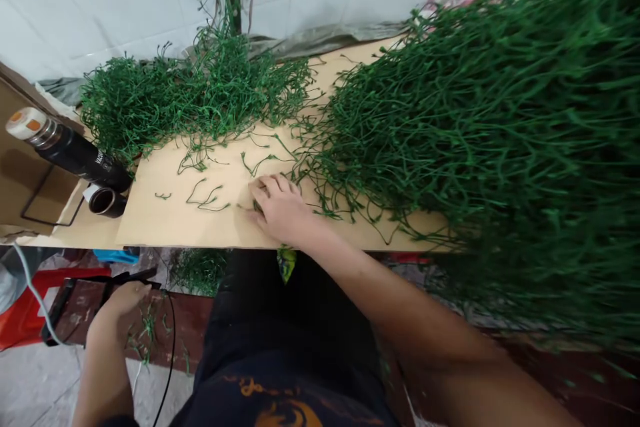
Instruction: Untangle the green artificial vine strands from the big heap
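Observation:
My right hand (283, 208) rests on the tan board (165, 227) near its front edge, fingers curled down over something dark that they mostly hide. Around it lie several loose thin green stems (207, 199) with small knobbed tips; they look like plastic. Lower left, my left hand (120, 303) is over a dark red bench (195, 320), beside a black object (135, 277); its fingers are mostly hidden. A few green stem pieces (149, 330) lie by it. Just below the board's edge hangs a yellow-green patterned piece (286, 263).
A large heap of green stems (475, 120) covers the right side, spilling over the edge. A smaller heap (200, 87) lies at the back left. A dark vacuum flask (85, 157) and a brown cup (107, 202) stand left. Below is a red container (20, 320) with cables.

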`<action>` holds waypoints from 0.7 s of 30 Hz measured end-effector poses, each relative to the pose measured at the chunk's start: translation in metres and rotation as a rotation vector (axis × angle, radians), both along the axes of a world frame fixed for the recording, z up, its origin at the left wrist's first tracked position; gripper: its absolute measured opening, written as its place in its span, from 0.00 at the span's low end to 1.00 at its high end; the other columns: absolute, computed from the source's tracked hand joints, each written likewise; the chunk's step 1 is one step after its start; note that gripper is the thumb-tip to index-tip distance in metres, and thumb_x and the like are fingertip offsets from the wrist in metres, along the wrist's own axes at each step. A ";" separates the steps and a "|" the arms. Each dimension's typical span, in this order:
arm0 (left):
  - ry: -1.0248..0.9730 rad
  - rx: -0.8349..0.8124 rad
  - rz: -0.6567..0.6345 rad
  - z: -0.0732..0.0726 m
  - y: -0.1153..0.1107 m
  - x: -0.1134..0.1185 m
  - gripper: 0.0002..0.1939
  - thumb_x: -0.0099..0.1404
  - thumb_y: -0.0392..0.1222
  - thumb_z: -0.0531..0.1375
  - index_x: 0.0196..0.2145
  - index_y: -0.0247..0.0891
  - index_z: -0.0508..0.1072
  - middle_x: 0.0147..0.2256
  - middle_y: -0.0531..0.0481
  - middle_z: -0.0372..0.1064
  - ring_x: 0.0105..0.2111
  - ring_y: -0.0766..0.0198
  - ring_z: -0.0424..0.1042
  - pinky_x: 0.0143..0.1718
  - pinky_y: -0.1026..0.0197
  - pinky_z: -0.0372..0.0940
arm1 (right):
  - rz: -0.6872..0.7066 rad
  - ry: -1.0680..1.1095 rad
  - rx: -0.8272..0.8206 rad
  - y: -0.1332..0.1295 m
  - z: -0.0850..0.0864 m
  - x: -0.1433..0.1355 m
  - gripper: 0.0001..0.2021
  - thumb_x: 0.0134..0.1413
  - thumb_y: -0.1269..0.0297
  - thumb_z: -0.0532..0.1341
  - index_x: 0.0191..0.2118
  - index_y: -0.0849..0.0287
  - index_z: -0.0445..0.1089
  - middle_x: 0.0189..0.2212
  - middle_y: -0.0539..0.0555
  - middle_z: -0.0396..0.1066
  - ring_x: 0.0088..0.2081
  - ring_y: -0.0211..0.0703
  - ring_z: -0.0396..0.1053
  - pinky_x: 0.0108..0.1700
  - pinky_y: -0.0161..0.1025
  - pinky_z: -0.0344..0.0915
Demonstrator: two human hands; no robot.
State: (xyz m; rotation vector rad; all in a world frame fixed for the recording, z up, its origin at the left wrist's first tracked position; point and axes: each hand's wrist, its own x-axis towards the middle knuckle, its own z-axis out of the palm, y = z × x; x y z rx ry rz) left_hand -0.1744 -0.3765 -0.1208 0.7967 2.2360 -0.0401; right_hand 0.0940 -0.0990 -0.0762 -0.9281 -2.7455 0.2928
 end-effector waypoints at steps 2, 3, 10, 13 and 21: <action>-0.115 0.125 -0.018 0.032 0.016 0.009 0.25 0.53 0.62 0.51 0.27 0.36 0.72 0.29 0.44 0.73 0.34 0.53 0.72 0.40 0.54 0.66 | -0.069 -0.033 0.000 0.015 -0.008 0.000 0.25 0.59 0.56 0.48 0.58 0.62 0.60 0.56 0.64 0.57 0.55 0.57 0.51 0.55 0.52 0.52; -0.156 0.215 -0.080 0.048 0.028 0.015 0.24 0.55 0.61 0.52 0.30 0.36 0.73 0.32 0.44 0.74 0.36 0.54 0.72 0.42 0.55 0.65 | -0.120 -0.038 0.005 0.023 -0.010 0.002 0.24 0.59 0.58 0.47 0.58 0.62 0.60 0.55 0.64 0.58 0.55 0.58 0.51 0.54 0.53 0.53; 0.397 0.769 -0.213 0.064 0.166 0.039 0.33 0.56 0.56 0.56 0.54 0.33 0.63 0.60 0.34 0.55 0.62 0.48 0.51 0.61 0.48 0.49 | -0.284 0.057 -0.009 0.055 -0.017 0.017 0.22 0.58 0.60 0.50 0.53 0.69 0.65 0.51 0.68 0.60 0.53 0.59 0.51 0.51 0.49 0.56; 0.473 0.571 -0.299 0.045 0.219 0.048 0.37 0.62 0.54 0.49 0.61 0.23 0.52 0.64 0.26 0.40 0.65 0.43 0.39 0.63 0.42 0.39 | -0.266 0.161 0.011 0.055 -0.020 0.016 0.21 0.58 0.62 0.49 0.50 0.71 0.66 0.49 0.69 0.61 0.52 0.57 0.51 0.52 0.49 0.56; 0.185 0.714 -0.734 0.043 0.284 0.139 0.29 0.65 0.47 0.47 0.60 0.28 0.55 0.63 0.32 0.48 0.64 0.49 0.45 0.64 0.46 0.40 | -0.168 0.504 0.158 0.054 -0.014 0.014 0.22 0.58 0.57 0.49 0.47 0.70 0.69 0.47 0.66 0.63 0.50 0.53 0.53 0.56 0.49 0.54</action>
